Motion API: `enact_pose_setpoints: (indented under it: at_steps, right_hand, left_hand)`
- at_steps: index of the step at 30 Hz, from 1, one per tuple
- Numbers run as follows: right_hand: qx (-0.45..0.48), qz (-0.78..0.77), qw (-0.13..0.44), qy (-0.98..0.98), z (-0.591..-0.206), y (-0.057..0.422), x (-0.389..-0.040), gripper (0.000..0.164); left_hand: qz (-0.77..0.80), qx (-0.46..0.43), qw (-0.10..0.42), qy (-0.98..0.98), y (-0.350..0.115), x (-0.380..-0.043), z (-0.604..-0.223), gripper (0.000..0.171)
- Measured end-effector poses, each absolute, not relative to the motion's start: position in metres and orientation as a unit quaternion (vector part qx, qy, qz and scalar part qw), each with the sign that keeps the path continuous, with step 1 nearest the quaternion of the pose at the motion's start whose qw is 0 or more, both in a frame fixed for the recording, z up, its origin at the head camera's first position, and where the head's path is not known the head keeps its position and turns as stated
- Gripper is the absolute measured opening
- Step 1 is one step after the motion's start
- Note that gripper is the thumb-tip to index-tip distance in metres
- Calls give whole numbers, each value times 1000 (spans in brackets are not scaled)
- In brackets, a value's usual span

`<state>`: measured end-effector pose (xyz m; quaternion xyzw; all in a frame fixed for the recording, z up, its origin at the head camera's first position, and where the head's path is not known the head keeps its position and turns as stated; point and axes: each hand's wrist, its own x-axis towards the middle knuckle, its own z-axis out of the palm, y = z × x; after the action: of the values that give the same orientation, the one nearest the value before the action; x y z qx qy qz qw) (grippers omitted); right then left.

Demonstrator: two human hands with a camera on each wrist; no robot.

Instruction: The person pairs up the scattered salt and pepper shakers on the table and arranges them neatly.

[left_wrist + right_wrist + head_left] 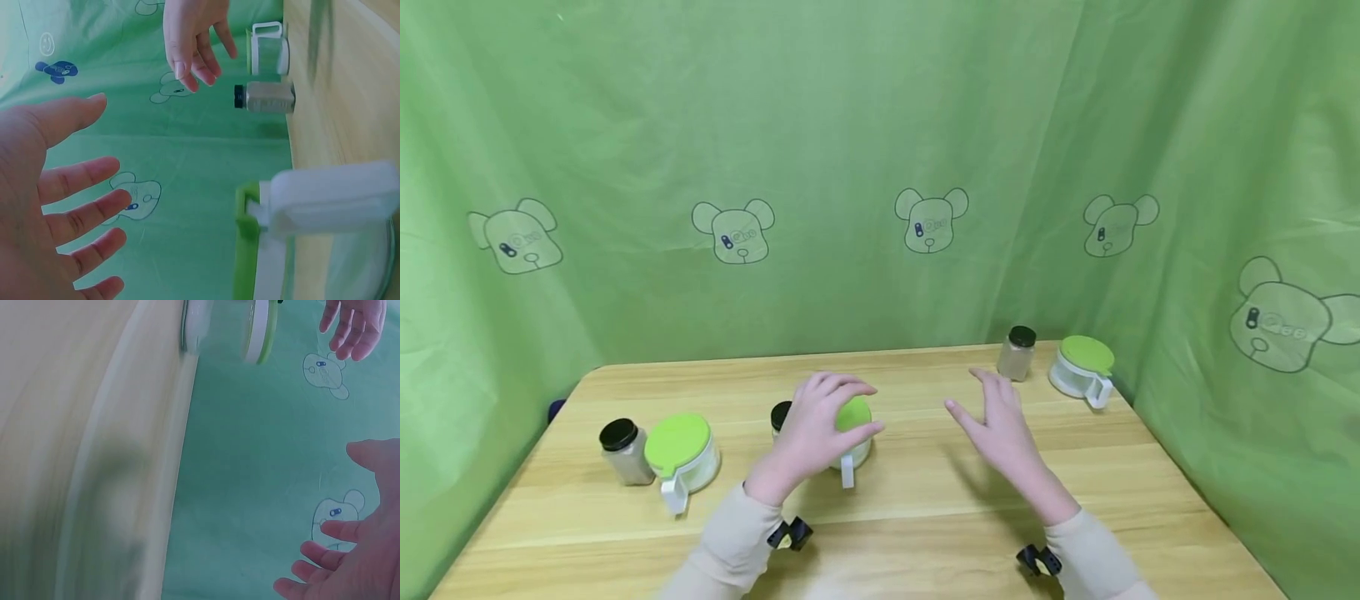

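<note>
My left hand [808, 429] hovers above the middle of the table, fingers spread and loosely bent, holding nothing. Partly hidden behind it are a glass seasoning jar with a green lid [856, 412] and a white handle, and a smaller bottle with a black lid [780, 413]. In the left wrist view, that jar's white handle [334, 197] appears close, apart from the fingers. To the right, my right hand [1002, 429] is held in the air with thumb and fingers apart and nothing in them. A black-lidded bottle [1017, 354] stands beyond its fingertips.
At the left of the wooden table [910, 533] stand another black-lidded bottle [627, 454] and another green-lidded jar [681, 450], side by side. A third green-lidded jar [1081, 371] is near the back right corner. Green curtains [835, 125] with bear drawings surround the table.
</note>
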<state>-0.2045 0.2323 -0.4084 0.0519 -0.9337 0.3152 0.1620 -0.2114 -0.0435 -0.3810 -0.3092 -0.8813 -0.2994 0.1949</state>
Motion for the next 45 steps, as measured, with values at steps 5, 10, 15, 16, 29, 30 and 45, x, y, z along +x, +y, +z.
enact_pose_setpoints:
  at_steps: [5,10,15,16,29,30,45]
  right_hand:
    - [55,298,172,-938,-406,249,-203,71]
    - [61,287,185,-938,-405,264,-202,69]
    - [65,282,187,-939,-404,281,-199,64]
    - [66,278,188,-940,-404,284,-198,63]
    - [38,256,222,-940,-405,324,-198,69]
    - [37,254,226,-940,-406,327,-199,69]
    - [-28,258,224,-939,-414,372,-214,73]
  left_hand:
    - [-302,-307,181,-884,-31,-214,-378,48]
    - [-301,-302,174,-888,-17,-216,-376,50]
    - [-303,-298,164,-890,1,-218,-375,50]
    - [-306,-297,162,-890,4,-218,-375,50]
    - [-353,-280,145,-881,43,-232,-374,51]
    - [-357,-279,145,-880,46,-234,-374,50]
    - [-454,-239,110,-851,97,-258,-389,52]
